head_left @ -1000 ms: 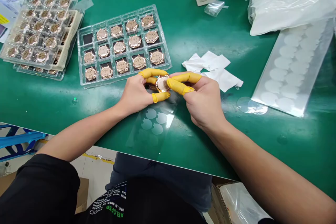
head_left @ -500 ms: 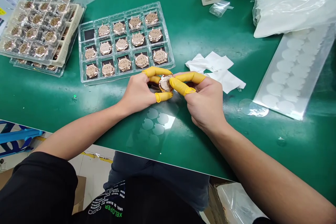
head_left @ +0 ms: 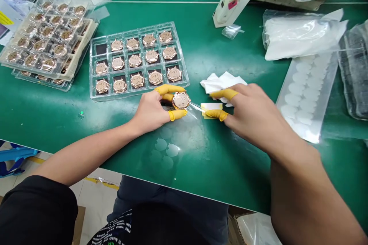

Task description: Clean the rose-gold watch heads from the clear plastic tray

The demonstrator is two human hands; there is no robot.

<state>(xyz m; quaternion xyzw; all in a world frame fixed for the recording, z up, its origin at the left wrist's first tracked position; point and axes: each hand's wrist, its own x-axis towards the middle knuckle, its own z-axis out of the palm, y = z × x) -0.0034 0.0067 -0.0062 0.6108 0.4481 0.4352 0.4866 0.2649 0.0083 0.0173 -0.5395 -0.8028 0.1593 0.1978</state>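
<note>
Green table (head_left: 218,176) | clear compartment tray (head_left: 126,94) | right hand (head_left: 253,111): forefinger and thumb parted, thumb overlapping yellow-edged tab (head_left: 211,106) | left hand (head_left: 151,109): half-closed, pinching rose-gold watch (head_left: 181,100) by its edges | watch just off tray's near-right corner | tab right of watch

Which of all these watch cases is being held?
The watch case in the left hand, between yellow-covered fingertips; the nearest others lie in the clear tray.

The left hand (head_left: 150,110) (in yellow finger covers (head_left: 165,89)) holds a gold watch case (head_left: 181,100).
</note>
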